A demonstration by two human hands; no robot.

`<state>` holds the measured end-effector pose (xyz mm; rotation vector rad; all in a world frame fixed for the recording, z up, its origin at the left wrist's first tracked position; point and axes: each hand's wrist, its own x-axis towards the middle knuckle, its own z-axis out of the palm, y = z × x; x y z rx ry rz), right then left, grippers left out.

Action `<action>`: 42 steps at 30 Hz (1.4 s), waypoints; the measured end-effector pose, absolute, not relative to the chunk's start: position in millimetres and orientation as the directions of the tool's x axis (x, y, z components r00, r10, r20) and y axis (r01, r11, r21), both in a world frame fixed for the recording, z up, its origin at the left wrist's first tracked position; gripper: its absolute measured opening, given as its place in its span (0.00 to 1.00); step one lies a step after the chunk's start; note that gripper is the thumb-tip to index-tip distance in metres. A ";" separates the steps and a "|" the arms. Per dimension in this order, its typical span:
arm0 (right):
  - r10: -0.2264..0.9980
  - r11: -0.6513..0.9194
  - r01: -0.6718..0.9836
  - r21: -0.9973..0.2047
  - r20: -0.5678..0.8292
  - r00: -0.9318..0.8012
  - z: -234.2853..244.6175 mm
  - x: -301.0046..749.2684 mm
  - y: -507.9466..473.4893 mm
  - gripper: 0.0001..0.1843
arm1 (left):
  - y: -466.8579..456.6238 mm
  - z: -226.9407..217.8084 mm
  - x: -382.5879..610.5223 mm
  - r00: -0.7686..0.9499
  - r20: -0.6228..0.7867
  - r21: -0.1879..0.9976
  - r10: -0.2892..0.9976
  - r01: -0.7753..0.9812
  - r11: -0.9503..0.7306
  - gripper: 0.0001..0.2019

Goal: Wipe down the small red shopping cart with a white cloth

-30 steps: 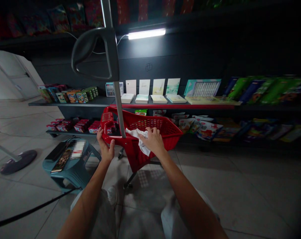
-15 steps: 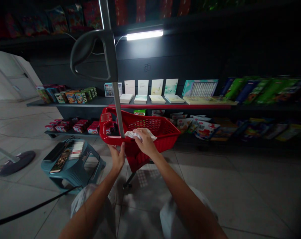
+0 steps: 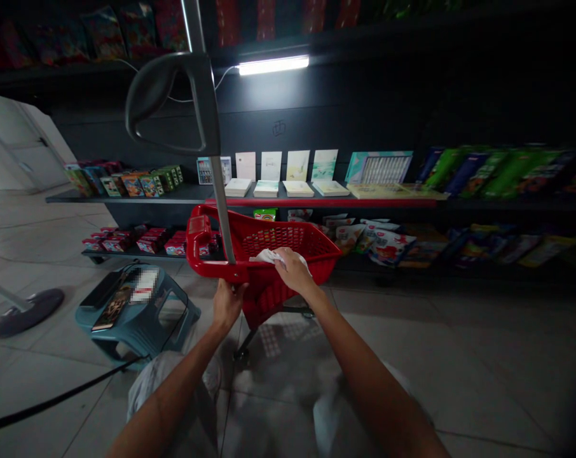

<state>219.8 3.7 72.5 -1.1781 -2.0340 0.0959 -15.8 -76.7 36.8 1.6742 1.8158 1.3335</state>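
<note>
A red plastic shopping basket on wheels [image 3: 311,245] stands on the tiled floor in front of me, with a metal pole and black loop handle [image 3: 171,102] rising from its near rim. My left hand [image 3: 227,304] grips the underside of the near rim, fingers curled round it. My right hand [image 3: 294,270] presses a crumpled white cloth [image 3: 269,256] onto the top of the rim, fingers closed over the cloth. Both forearms reach out from the bottom of the view.
A teal plastic stool [image 3: 140,315] with a phone and a booklet on it stands to the left. A black cable [image 3: 54,401] runs across the floor. Dark shelves [image 3: 326,202] hold books, boxes and packets behind the basket. A fan base [image 3: 25,312] sits far left.
My left hand slid right along the rim, from beside the red handle block to under the pole. My right hand shifted the cloth from the outer wall up onto the rim.
</note>
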 end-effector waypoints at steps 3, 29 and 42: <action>0.786 0.542 0.740 -0.398 0.551 -0.279 64.6 244.1 12.8 0.15 | -76.2 37.3 -18.4 -0.235 0.309 0.789 0.922 0.604 -0.111 0.20; 0.850 0.188 0.891 -0.413 0.523 0.063 10.0 347.7 47.1 0.20 | -13.8 43.9 -65.9 -0.206 0.249 0.752 0.946 0.657 -0.055 0.23; 0.860 0.217 0.847 -0.485 0.505 0.068 8.3 355.6 56.8 0.23 | 3.0 43.5 -66.0 -0.159 0.237 0.683 0.958 0.729 -0.048 0.19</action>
